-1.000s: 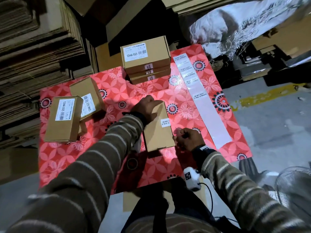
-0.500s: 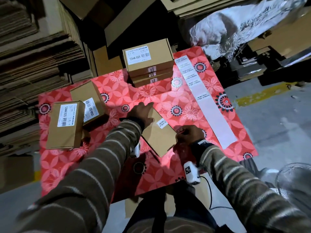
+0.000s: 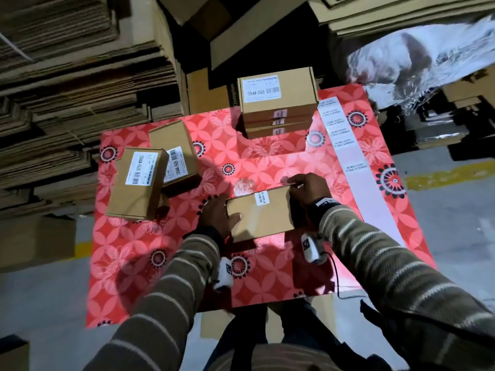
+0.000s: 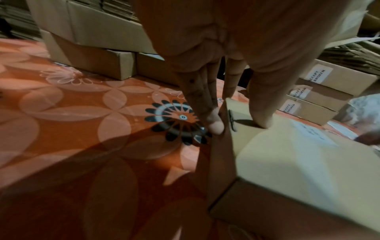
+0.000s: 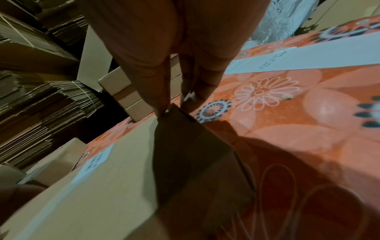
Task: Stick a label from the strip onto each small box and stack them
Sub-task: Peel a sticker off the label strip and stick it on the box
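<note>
A small brown box (image 3: 263,219) lies crosswise on the red flowered table sheet (image 3: 187,253), with a white seal label (image 3: 262,197) at its far edge. My left hand (image 3: 223,210) grips the box's left end, thumb on top and fingers down the side (image 4: 213,123). At the far right corner of the box (image 5: 113,178), my right hand (image 3: 293,184) pinches the edge. The white label strip (image 3: 351,156) lies along the right of the sheet. A stack of three labelled boxes (image 3: 278,103) stands at the back.
Two more boxes (image 3: 136,183) (image 3: 174,153) with barcode stickers lie overlapping at the left of the sheet. Piles of flat cardboard (image 3: 67,89) wall in the left and back. Crumpled silver plastic (image 3: 417,54) sits at the back right. Grey floor surrounds the table.
The box has been turned from lengthwise to crosswise, its label now at the far edge. My right hand moved from the near right edge up to the far right corner.
</note>
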`<move>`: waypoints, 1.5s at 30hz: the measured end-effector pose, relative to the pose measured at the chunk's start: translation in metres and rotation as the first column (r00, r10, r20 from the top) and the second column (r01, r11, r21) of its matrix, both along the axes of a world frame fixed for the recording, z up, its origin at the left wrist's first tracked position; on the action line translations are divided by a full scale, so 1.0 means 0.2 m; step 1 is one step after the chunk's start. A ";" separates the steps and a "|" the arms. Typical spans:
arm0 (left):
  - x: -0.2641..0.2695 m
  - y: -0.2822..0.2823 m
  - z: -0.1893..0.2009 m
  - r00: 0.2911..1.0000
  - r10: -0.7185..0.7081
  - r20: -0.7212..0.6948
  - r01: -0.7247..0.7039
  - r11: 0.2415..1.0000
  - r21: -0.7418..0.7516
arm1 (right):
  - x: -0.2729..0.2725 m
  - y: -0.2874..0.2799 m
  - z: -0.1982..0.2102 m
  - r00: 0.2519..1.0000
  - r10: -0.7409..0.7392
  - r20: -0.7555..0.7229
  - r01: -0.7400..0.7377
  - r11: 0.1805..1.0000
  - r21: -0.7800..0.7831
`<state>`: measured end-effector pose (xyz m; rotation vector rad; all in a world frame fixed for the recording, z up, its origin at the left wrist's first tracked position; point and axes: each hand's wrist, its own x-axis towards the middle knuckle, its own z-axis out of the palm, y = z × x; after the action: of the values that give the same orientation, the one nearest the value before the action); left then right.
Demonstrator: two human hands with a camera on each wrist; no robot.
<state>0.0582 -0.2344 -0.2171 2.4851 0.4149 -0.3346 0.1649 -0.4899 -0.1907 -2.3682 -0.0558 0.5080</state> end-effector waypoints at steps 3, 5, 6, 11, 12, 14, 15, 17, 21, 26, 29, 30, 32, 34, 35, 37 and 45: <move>0.02 0.01 0.02 0.992 0.106 -0.073 -0.108 0.994 -0.012 | -0.05 -0.05 -0.03 0.997 -0.065 -0.035 0.064 0.998 -0.025; 0.03 0.01 0.04 0.989 0.068 -0.129 -0.066 0.998 0.022 | -0.08 -0.08 -0.05 0.996 -0.051 -0.077 0.045 0.996 -0.081; 0.03 0.00 0.05 0.990 0.048 -0.134 -0.044 0.998 0.037 | -0.09 -0.08 -0.06 0.995 -0.029 -0.095 0.020 0.995 -0.096; 0.05 -0.03 0.08 0.988 0.073 -0.135 -0.069 0.997 0.033 | -0.10 -0.05 -0.05 0.999 0.002 -0.038 -0.007 0.993 -0.119; 0.05 -0.04 0.09 0.991 0.082 -0.110 -0.080 0.997 0.017 | -0.10 -0.05 -0.04 1.000 -0.016 -0.023 0.014 0.994 -0.105; 0.07 -0.03 0.12 0.993 0.112 -0.023 -0.112 0.993 -0.032 | -0.10 -0.07 -0.02 0.998 -0.064 0.008 0.064 0.997 -0.040; 0.08 -0.04 0.14 0.991 0.131 0.033 -0.129 0.989 -0.068 | -0.10 -0.07 -0.01 0.995 -0.095 0.031 0.094 0.995 0.012; 0.08 -0.05 0.20 0.970 0.174 0.172 -0.142 0.973 -0.184 | -0.10 -0.09 0.03 0.983 -0.153 0.103 0.139 0.981 0.133; 0.06 -0.07 0.30 0.930 0.239 0.278 -0.129 0.923 -0.363 | -0.11 -0.15 0.09 0.950 -0.165 0.264 0.075 0.944 0.321; -0.06 -0.09 0.28 0.919 0.272 0.284 -0.142 0.903 -0.404 | -0.20 -0.20 0.06 0.970 -0.201 0.138 0.108 0.862 0.495; -0.12 -0.08 0.21 0.916 0.286 0.279 -0.165 0.907 -0.388 | -0.26 -0.24 0.03 0.962 -0.258 0.086 0.179 0.839 0.514; -0.13 -0.08 0.20 0.920 0.283 0.273 -0.167 0.910 -0.380 | -0.28 -0.26 0.02 0.959 -0.271 0.083 0.192 0.838 0.511; -0.16 -0.09 0.19 0.923 0.273 0.270 -0.159 0.912 -0.377 | -0.33 -0.28 0.01 0.956 -0.285 0.074 0.207 0.829 0.520; -0.19 -0.11 0.17 0.925 0.272 0.267 -0.149 0.903 -0.403 | -0.37 -0.29 -0.01 0.959 -0.275 0.068 0.199 0.824 0.530; -0.20 -0.12 0.16 0.927 0.271 0.260 -0.142 0.894 -0.426 | -0.39 -0.30 -0.01 0.963 -0.262 0.058 0.192 0.824 0.533; -0.24 -0.12 0.15 0.938 0.244 0.246 -0.114 0.887 -0.447 | -0.42 -0.33 -0.02 0.973 -0.225 0.045 0.166 0.826 0.539; -0.41 -0.16 0.08 0.986 0.109 0.123 -0.053 0.918 -0.392 | -0.61 -0.39 -0.13 0.993 -0.114 0.014 0.098 0.902 0.421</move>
<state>-0.0238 -0.2655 -0.2016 2.0809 0.3526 -0.1811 0.0426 -0.5680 -0.2167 -1.9447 -0.0479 0.3550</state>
